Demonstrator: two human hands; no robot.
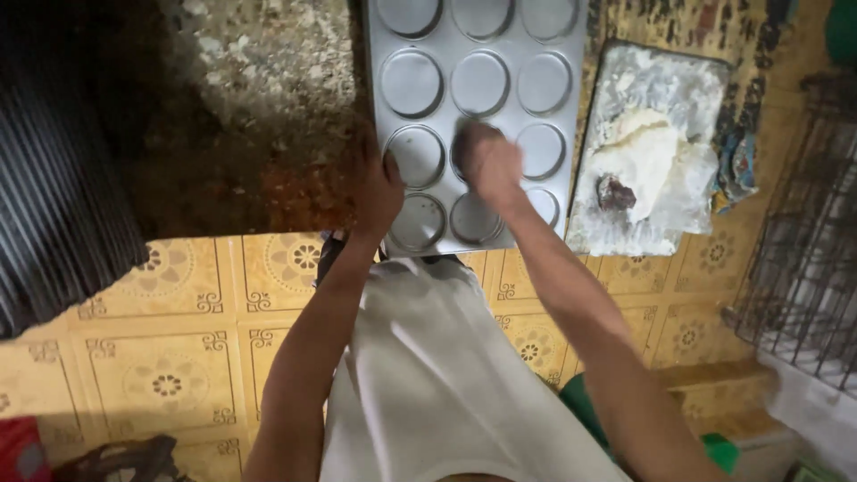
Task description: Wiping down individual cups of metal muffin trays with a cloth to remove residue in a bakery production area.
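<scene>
1. At the far left we see a dark ribbed surface [54, 178] lying over the yellow patterned tile floor [170, 357]; we cannot tell what it is. A red thing [18, 455] sits in the bottom left corner, too cut off to identify.
2. Next comes a rough, stained patch of ground [241, 116], brown and grey, just left of the tray.
3. Our left hand [377, 183] rests on the left edge of the grey metal baking tray [571, 98], fingers curled loosely against the rim beside a round cup; we cannot tell whether it grips the edge.
4. The tray lies flat on the ground ahead of us, with rows of shallow round cups, all looking empty.
5. Our right hand [491, 165] is bunched, fingers drawn together and pressed down into a cup in the middle column. It is blurred, and we cannot tell what it holds.
6. Right of the tray lies a floured board [678, 80] carrying a pale lump of dough [647, 161] with a small dark piece [614, 192] beside it.
7. At the far right stands a wire rack [803, 259].
</scene>
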